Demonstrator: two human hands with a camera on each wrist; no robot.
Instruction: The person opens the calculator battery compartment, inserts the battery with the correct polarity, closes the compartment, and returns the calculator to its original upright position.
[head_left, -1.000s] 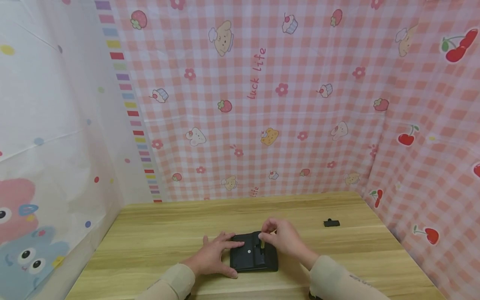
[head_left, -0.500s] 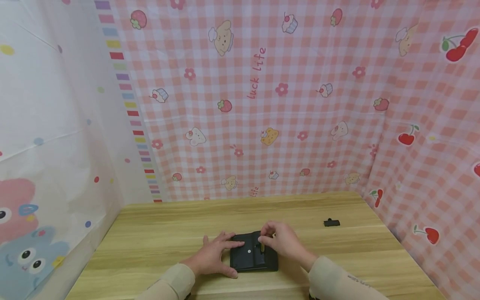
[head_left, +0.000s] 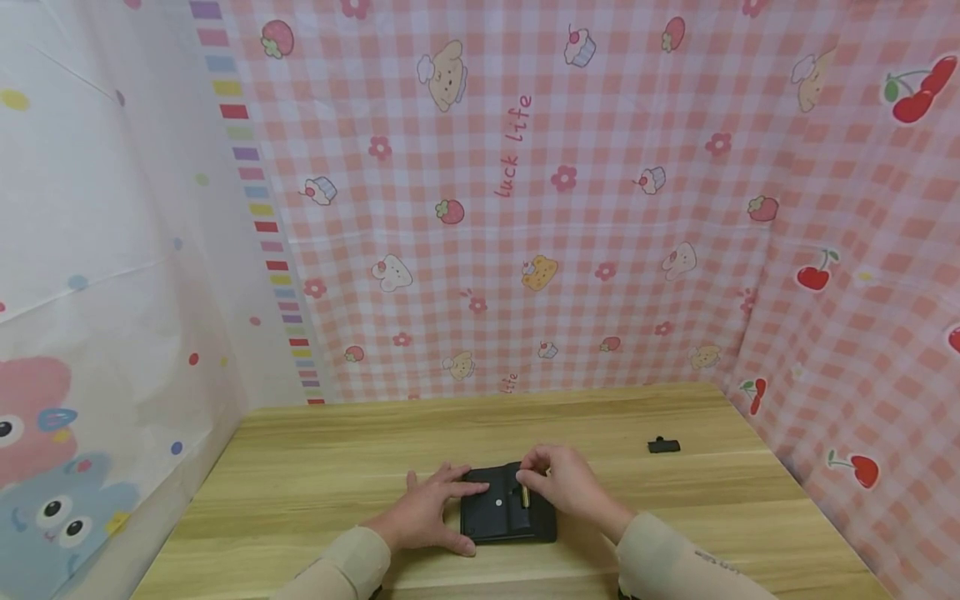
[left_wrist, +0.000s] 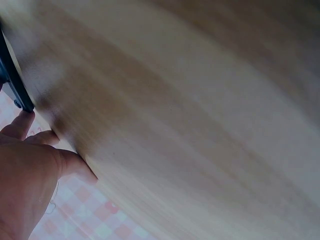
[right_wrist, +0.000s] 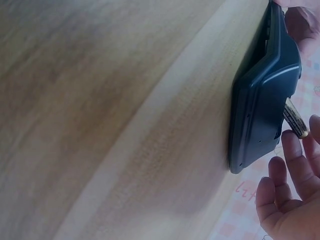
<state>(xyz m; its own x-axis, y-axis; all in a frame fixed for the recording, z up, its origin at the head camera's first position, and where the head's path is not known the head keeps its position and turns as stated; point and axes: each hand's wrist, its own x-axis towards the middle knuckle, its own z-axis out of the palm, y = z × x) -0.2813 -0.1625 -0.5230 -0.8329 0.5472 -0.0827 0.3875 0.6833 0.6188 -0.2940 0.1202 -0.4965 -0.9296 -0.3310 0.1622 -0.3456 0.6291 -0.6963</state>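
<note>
A black desk calculator [head_left: 487, 521] lies face down on the wooden table, its battery compartment uncovered. In it a black-and-gold battery [right_wrist: 295, 118] stands tilted, with one end raised out of the slot. My right hand [head_left: 567, 482] pinches this raised end between thumb and fingertips; its other fingers curl beside the calculator's edge. Spread out, my left hand [head_left: 423, 510] rests on the calculator's left side, fingers on its back and thumb at the near corner. Only part of the left hand [left_wrist: 30, 170] and a dark calculator edge [left_wrist: 15, 75] show in the left wrist view.
A small black battery cover [head_left: 663, 447] lies on the table [head_left: 337, 450] to the right, beyond my right hand. Patterned cloth [head_left: 487, 250] hangs behind the table and along both sides.
My right hand has shifted slightly down and right at the battery, whose visible part now lies lower over the compartment. The left hand and calculator have stayed put.
</note>
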